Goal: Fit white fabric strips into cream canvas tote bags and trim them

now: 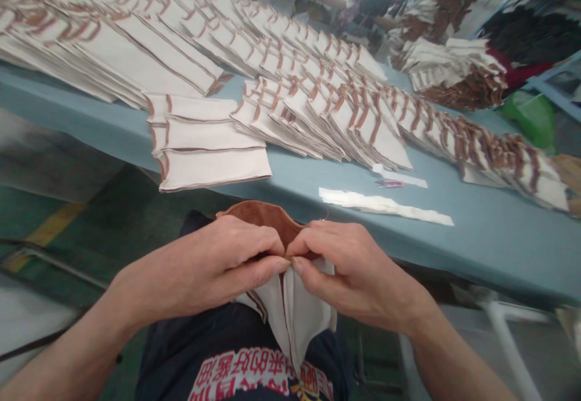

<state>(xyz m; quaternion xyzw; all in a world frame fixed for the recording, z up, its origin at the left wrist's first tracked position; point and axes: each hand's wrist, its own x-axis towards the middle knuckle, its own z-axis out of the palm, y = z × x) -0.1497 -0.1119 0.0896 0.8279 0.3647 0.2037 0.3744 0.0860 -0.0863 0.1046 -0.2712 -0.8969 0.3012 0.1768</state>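
Note:
Between my hands, over my lap, hangs a white fabric piece [302, 310] with brown edging and a brown inner side [261, 212]. My left hand [245, 256] pinches its upper edge between thumb and fingers. Right beside it, thumb tips almost touching, my right hand [331, 256] pinches the same edge. The fabric's lower part falls to a point over a dark apron [181, 352] with red and white lettering. Just beyond my hands, three folded white pieces [213, 168] overlap at the table's near edge.
The blue-green table [499, 237] carries long overlapping rows of white pieces with brown edges [363, 117]. White strips [385, 204] and small pink snips [390, 184] lie near its front edge. Further back are a fabric pile [454, 71] and a green bag [529, 117].

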